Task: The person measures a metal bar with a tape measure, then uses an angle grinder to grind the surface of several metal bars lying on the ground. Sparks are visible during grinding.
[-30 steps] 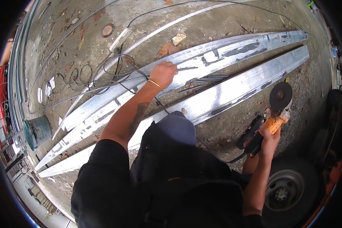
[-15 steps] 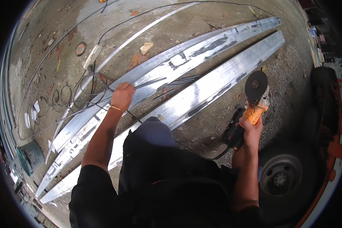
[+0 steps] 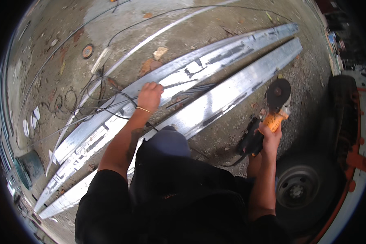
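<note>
My left hand (image 3: 150,97) is closed around a long thin metal rod (image 3: 179,83), whose end sticks out past my fingers to the right. The rod crosses two long silvery metal beams on the ground; the far beam (image 3: 166,77) lies under it. Several short cut rods (image 3: 191,92) lie between that beam and the near beam (image 3: 227,89). In my right hand (image 3: 269,139) is an orange angle grinder (image 3: 273,120), gripped by its body, with a dark cutting disc (image 3: 278,92) turned upward. Whether the disc spins, I cannot tell.
A black cable (image 3: 71,101) lies in loops at the left, near a pale power strip (image 3: 101,61). A loose disc (image 3: 87,51) rests on the ground. A green bucket-like container (image 3: 28,168) lies at far left. A vehicle wheel (image 3: 299,187) stands close on my right.
My left hand has shifted right along with the rod, whose end now reaches further right. The grinder in my right hand has moved slightly right and down.
</note>
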Motion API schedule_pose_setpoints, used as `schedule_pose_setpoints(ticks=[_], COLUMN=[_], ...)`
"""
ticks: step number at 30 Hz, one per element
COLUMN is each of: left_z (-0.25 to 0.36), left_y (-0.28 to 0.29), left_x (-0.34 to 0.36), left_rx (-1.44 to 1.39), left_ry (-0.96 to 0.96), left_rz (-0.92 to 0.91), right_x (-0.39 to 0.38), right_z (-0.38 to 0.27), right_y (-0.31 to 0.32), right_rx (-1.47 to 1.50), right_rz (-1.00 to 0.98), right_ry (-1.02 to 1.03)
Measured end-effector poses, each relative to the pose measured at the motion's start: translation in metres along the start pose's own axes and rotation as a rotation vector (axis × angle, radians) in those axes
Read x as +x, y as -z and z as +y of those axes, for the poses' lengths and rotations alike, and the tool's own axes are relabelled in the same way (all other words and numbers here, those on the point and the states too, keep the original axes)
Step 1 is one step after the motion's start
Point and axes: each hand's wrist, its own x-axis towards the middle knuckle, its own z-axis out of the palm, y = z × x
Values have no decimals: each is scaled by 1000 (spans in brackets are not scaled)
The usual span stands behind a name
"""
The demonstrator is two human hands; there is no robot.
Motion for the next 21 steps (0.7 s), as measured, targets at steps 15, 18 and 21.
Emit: schedule_pose_setpoints(ticks=[15, 18, 21], left_z=[0, -3, -3], left_y=[-17, -17, -7], left_x=[-17, -16, -14], left_rx=[-116, -77, -76], left_ry=[80, 53, 35], left_rz=[188, 145, 138], right_x=[7, 40, 50], right_z=[-47, -57, -72], right_y=[-13, -6, -20], right_rx=[-190, -252, -156], right_rz=[22, 69, 4], right_ry=[132, 245, 196])
